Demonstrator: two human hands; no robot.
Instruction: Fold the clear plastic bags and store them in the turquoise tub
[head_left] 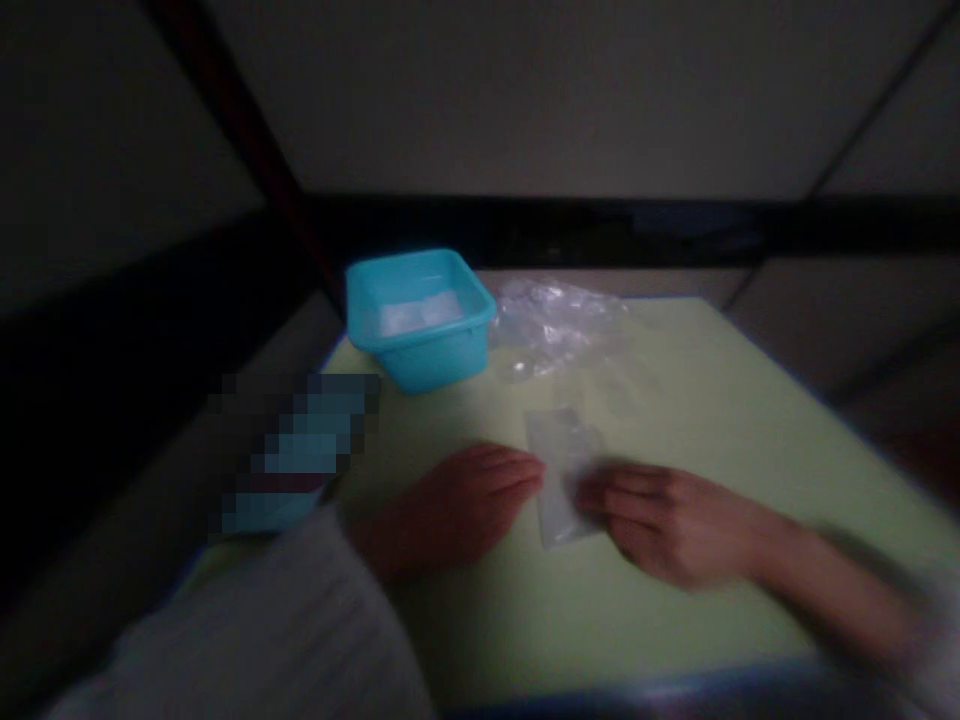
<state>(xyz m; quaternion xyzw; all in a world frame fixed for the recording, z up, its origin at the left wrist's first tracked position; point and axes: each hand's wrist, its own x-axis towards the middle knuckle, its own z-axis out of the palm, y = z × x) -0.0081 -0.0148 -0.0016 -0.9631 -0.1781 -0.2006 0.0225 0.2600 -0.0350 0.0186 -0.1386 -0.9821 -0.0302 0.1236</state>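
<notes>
A small, whitish translucent plastic bag (559, 500) lies on the yellow-green table top, between my two hands. My left hand (472, 500) has its fingers pressed together, the tips at the bag's left edge. From the other side, my right hand (667, 520) has its fingers bent together on the bag's right part. Motion smears the right fingertips, and they cover some of the bag. Inside the bag I cannot make out any contents.
Behind my left hand stands a turquoise plastic basin (442, 355) with white packets (420, 313) in it. Crumpled clear plastic (555, 320) lies to its right. A pixelated bluish patch (307, 440) is at the left edge of the table (720, 400), which has a blue rim.
</notes>
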